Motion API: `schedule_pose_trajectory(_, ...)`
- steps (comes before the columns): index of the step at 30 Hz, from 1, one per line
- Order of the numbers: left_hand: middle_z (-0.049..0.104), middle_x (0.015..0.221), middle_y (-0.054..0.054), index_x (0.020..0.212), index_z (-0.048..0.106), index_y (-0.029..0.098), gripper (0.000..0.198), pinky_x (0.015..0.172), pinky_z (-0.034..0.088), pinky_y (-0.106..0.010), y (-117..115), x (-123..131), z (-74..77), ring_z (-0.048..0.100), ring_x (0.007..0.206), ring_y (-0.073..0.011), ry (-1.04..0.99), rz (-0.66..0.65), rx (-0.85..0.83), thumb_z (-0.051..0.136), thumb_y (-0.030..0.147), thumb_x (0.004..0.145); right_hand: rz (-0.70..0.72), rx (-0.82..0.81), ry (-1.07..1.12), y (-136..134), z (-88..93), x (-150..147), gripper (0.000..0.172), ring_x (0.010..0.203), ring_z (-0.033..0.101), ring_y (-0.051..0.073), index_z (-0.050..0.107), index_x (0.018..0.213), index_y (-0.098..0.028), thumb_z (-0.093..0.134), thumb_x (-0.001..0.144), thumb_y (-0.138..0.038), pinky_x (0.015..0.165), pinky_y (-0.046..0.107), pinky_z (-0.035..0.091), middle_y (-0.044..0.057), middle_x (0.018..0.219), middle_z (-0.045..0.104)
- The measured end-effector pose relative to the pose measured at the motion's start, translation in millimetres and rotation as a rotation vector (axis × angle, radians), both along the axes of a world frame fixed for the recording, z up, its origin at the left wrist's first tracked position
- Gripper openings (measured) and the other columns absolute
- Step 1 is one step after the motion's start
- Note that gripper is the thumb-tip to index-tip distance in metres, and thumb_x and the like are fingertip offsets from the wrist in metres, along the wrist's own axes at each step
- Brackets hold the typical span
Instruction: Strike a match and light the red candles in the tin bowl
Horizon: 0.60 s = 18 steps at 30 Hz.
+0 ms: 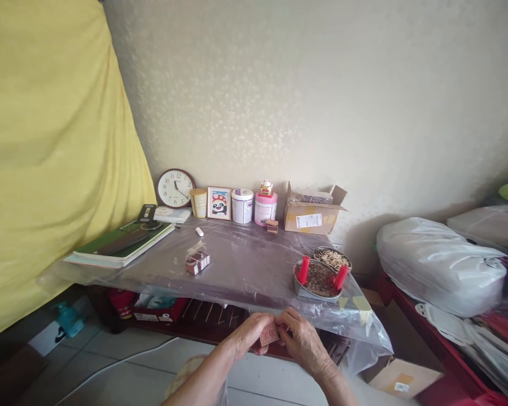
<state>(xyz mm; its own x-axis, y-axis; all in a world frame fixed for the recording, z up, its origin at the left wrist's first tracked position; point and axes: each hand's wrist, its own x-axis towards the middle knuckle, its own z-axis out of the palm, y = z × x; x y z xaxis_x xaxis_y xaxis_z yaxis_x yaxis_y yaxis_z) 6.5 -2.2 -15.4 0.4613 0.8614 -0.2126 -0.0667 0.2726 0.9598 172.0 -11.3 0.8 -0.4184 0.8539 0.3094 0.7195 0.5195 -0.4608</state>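
A small matchbox [268,335] with red characters on its face is held between both hands, just in front of the table's near edge. My left hand [250,334] is closed around its left side. My right hand [298,335] has its thumb and fingers pinched at the box's right end; whether the box is slid open is hidden. Beyond the hands, two red candles [303,270] stand in an oval tin [317,295] of dark grains. Behind that tin, a second tin holds many loose matchsticks [332,259]. A wrapped pack of matchboxes [197,261] lies on the table's left part.
Clear plastic film covers the table [241,254]. Along the wall stand a clock [176,188], a picture frame [219,203], lidded tubs [242,206] and a cardboard box [313,217]. A green book [122,242] lies left. White bags [440,265] sit right.
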Motion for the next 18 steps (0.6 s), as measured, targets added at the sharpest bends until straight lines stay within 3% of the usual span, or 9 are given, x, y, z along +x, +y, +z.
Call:
schedule_pose_trajectory(10, 0.07, 0.063, -0.006, 0.078, 0.072, 0.017, 0.038, 0.034, 0.018, -0.024, 0.9, 0.3, 1.8, 0.041, 0.031, -0.0072, -0.036, -0.006, -0.008, 0.051, 0.049, 0.078, 0.01, -0.046, 0.093, 2.9, -3.7, 1.7, 0.018, 0.068, 0.062, 0.016, 0.061, 0.072, -0.022, 0.048, 0.082, -0.015, 0.066, 0.027, 0.049, 0.001, 0.075, 0.062)
schedule_pose_trajectory(18, 0.073, 0.066, -0.005, 0.104, 0.062, 0.022, 0.036, 0.035, 0.016, -0.023, 2.4, -0.1, 4.4, 0.041, 0.028, -0.0069, -0.094, 0.019, -0.08, 0.05, 0.046, 0.08, -0.023, -0.051, 0.183, 6.4, 2.5, 9.7, 0.016, 0.062, 0.062, 0.016, 0.059, 0.072, -0.021, 0.05, 0.085, -0.023, 0.061, 0.027, 0.049, 0.001, 0.071, 0.063)
